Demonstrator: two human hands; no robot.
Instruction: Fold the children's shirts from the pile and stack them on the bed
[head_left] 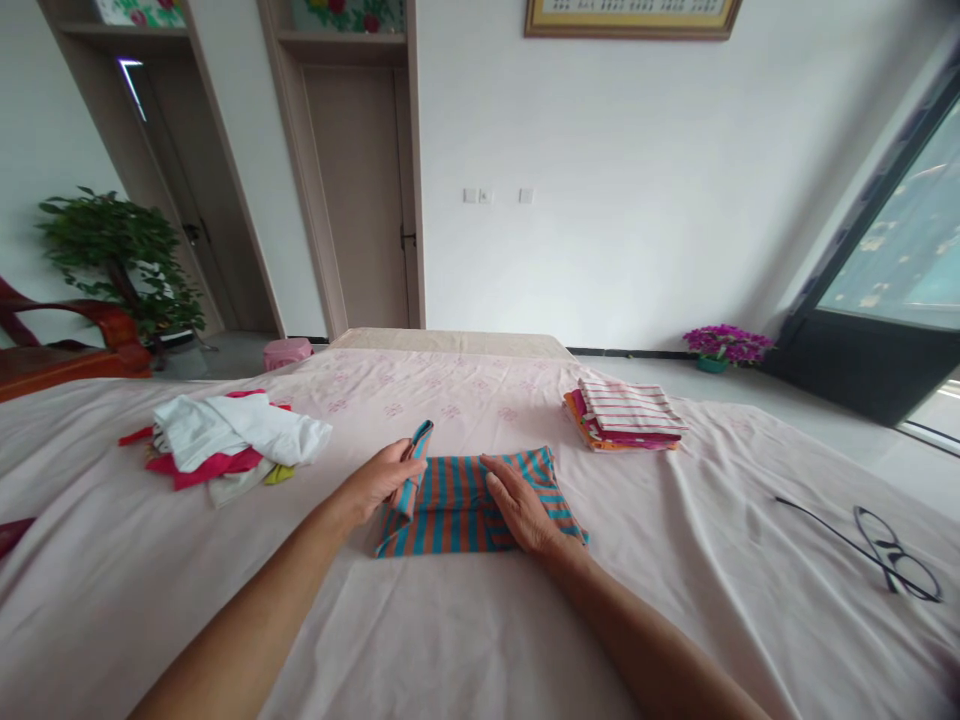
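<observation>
A teal and orange-brown striped garment (457,507) lies partly folded on the pale pink sheet (450,640), straight in front of me. Its left end is lifted and turned up, and my left hand (386,477) grips that edge, thumb on top and fingers partly hidden. My right hand (521,505) rests flat on the right half of the same cloth, fingers stretched out. What kind of garment it is I cannot tell.
To the left is a loose heap of white, red and other clothes (240,435). A folded stack with striped cloth on top (630,410) stands at the right. Black-framed glasses (877,550) lie further right. Beyond are a pink stool (287,352) and purple flowers (726,343).
</observation>
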